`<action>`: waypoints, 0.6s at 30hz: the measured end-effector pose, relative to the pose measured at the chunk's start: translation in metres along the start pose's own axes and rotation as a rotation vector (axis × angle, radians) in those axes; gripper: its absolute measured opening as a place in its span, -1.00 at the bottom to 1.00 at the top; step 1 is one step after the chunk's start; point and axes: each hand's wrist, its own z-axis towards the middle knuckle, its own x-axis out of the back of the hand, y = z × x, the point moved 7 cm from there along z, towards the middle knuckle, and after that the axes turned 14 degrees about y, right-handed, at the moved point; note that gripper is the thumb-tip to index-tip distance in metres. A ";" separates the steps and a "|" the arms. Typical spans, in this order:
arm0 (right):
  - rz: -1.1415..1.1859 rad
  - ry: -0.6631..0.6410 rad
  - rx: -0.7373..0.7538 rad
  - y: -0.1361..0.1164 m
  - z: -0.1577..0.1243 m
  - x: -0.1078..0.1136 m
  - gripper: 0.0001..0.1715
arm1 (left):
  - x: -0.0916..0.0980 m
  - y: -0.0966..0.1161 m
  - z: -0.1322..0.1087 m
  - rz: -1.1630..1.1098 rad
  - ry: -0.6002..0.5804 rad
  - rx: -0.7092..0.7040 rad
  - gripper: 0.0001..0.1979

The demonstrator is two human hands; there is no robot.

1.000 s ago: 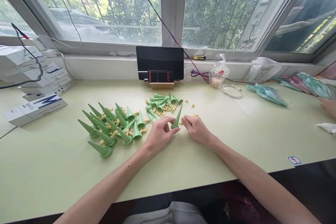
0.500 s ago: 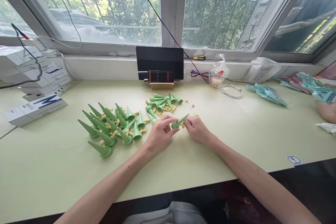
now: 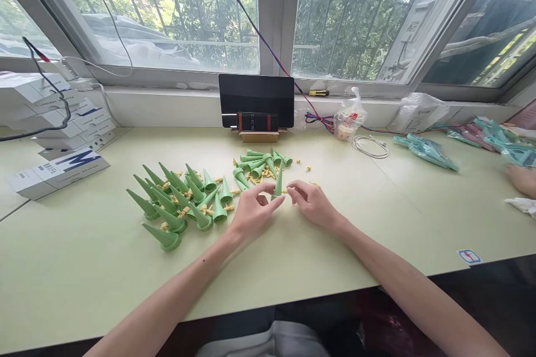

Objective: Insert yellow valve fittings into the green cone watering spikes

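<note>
My left hand (image 3: pixel 250 212) pinches a green plastic cone spike (image 3: pixel 277 184) by its wide base, tip pointing up. My right hand (image 3: pixel 312 204) is closed just to its right, fingertips pressed on a small yellow part (image 3: pixel 286 192) at the cone's base. To the left lies a heap of green cones with yellow pieces fitted (image 3: pixel 180 203). Behind the hands lies a smaller heap of bare green cones (image 3: pixel 259 162) with loose yellow pieces (image 3: pixel 302 165) scattered round it.
A dark tablet (image 3: pixel 256 100) and a phone (image 3: pixel 257 121) stand on a holder at the window sill. White boxes (image 3: pixel 58 168) are stacked at the left. A plastic bag (image 3: pixel 348 115), white cable (image 3: pixel 371 145), teal packets (image 3: pixel 427 149) and another person's hand (image 3: pixel 522 178) are at the right.
The cone in my left hand has turned from lying slanted to the right to standing nearly upright. Both hands have stayed at the same spot.
</note>
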 end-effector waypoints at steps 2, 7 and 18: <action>-0.017 -0.009 0.038 -0.001 -0.001 0.000 -0.72 | 0.000 -0.005 0.001 -0.045 -0.020 0.082 -0.60; -0.023 -0.029 0.093 -0.001 -0.002 -0.002 -0.71 | -0.003 -0.010 0.000 -0.129 -0.062 0.154 -0.61; -0.036 -0.056 0.109 -0.002 -0.003 -0.004 -0.61 | -0.005 -0.007 0.000 -0.103 -0.089 0.069 -0.61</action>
